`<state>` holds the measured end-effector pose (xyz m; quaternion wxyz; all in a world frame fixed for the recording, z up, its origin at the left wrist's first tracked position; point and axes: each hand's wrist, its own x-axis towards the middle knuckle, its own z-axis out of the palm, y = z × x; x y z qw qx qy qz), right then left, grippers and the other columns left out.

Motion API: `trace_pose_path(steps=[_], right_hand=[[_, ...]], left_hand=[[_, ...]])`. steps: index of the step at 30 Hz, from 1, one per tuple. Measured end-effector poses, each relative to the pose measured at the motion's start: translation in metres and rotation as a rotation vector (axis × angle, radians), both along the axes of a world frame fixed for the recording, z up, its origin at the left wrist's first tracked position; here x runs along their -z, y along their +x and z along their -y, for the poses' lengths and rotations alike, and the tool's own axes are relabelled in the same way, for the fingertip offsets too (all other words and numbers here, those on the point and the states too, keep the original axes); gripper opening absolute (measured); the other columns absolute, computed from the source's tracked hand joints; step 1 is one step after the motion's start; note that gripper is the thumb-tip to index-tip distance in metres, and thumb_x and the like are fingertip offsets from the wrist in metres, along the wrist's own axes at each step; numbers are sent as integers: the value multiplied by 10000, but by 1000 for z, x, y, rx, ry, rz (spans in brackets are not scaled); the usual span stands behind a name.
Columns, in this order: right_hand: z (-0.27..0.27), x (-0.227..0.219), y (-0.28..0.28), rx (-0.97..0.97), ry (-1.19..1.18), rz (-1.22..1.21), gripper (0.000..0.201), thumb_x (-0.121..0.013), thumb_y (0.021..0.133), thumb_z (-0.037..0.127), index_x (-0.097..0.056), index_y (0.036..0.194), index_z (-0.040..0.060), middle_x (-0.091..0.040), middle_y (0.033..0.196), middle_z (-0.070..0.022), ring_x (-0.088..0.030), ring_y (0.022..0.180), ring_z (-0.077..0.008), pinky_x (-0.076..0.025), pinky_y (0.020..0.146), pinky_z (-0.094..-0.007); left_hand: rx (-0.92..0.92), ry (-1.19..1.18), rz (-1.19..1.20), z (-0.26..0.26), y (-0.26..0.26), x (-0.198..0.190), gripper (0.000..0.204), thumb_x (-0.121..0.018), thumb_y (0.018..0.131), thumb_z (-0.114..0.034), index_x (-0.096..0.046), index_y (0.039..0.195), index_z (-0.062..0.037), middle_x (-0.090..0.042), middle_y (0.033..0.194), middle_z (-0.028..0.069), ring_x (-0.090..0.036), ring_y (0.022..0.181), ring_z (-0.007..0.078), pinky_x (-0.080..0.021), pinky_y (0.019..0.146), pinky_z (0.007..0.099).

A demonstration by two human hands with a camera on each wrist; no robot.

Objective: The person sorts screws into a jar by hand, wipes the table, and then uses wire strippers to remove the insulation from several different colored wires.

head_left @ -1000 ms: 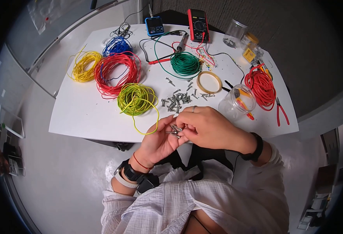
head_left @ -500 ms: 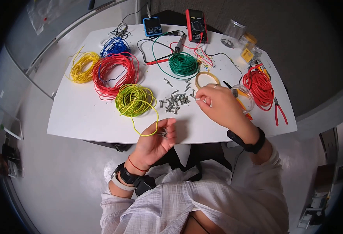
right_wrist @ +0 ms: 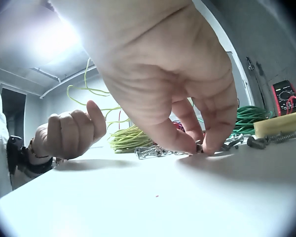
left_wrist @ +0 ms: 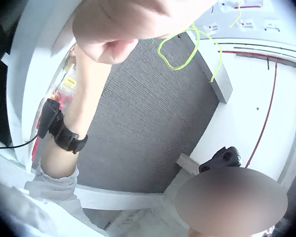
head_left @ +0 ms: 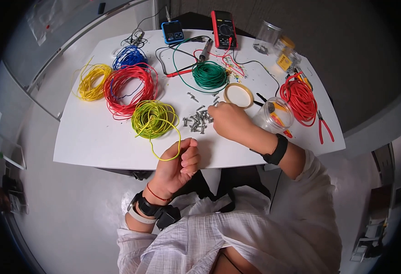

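Note:
A pile of grey metal screws (head_left: 196, 121) lies at the middle of the white table. My right hand (head_left: 235, 122) is at the right side of this pile, its thumb and fingers pinching a screw (right_wrist: 200, 147) close over the tabletop in the right wrist view. Nearer the table's front edge, my left hand (head_left: 176, 164) is held palm up with its fingers curled over the palm. The screws it holds are hidden by those fingers now. A loose end of the yellow-green wire coil (head_left: 152, 119) runs down beside the left hand.
Red (head_left: 129, 91), yellow (head_left: 93, 82), blue and green (head_left: 209, 76) wire coils lie around the pile. A tape roll (head_left: 227, 97) and an open clear jar (head_left: 265, 119) stand close to my right hand. Red-handled pliers (head_left: 326, 130) lie at right; a multimeter (head_left: 224, 29) is at the back.
My right hand left the left palm, moved out over the table toward the jar, then came left and down to the screw pile. The left fingers have curled over the screws in the palm.

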<state>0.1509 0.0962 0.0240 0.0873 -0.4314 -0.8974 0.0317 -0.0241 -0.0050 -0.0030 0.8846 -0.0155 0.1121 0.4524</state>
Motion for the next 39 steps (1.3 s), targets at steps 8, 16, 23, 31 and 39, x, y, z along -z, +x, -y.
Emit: trace_pose_path(steps=[8, 16, 23, 31, 39], right_hand=[[-8, 4, 18, -12, 1, -237, 72, -559, 683, -14, -585, 749, -2, -586, 694, -167, -580, 640, -307, -466, 591, -382], [-5, -5, 29, 82, -119, -420, 102, -607, 735, 16, -623, 834, -5, -604, 695, -132, -603, 598, -201, -471, 562, -281], [-2, -6, 28, 59, -83, -478, 92, -560, 732, 24, -635, 781, 3, -604, 708, -188, -602, 661, -316, -482, 620, -370], [-1, -6, 23, 51, -110, -521, 85, -565, 730, 19, -631, 780, 0, -605, 701, -178, -605, 642, -300, -478, 603, -359], [-1, -10, 25, 29, -108, -500, 81, -561, 728, 10, -625, 777, 4, -605, 685, -159, -599, 617, -290, -472, 573, -347]], left_hand=[[-11, 35, -89, -6, 2, -5, 194, -398, 928, -166, -503, 874, -13, -353, 623, -20, -323, 513, 66, -287, 410, 190], [-4, 77, -130, -11, 8, 3, 217, -456, 904, -189, -545, 948, 4, -434, 665, -12, -398, 581, 91, -355, 511, 208], [-30, 68, -224, -14, 17, 1, 212, -442, 906, -156, -552, 955, 18, -487, 710, 22, -459, 629, 114, -422, 573, 231], [1, 104, -236, -20, 16, 5, 253, -424, 919, -174, -555, 992, 30, -561, 791, 49, -543, 700, 138, -502, 693, 280], [9, 83, -276, -22, 19, 1, 245, -426, 913, -159, -559, 988, 32, -568, 781, 47, -551, 698, 143, -500, 689, 284]])
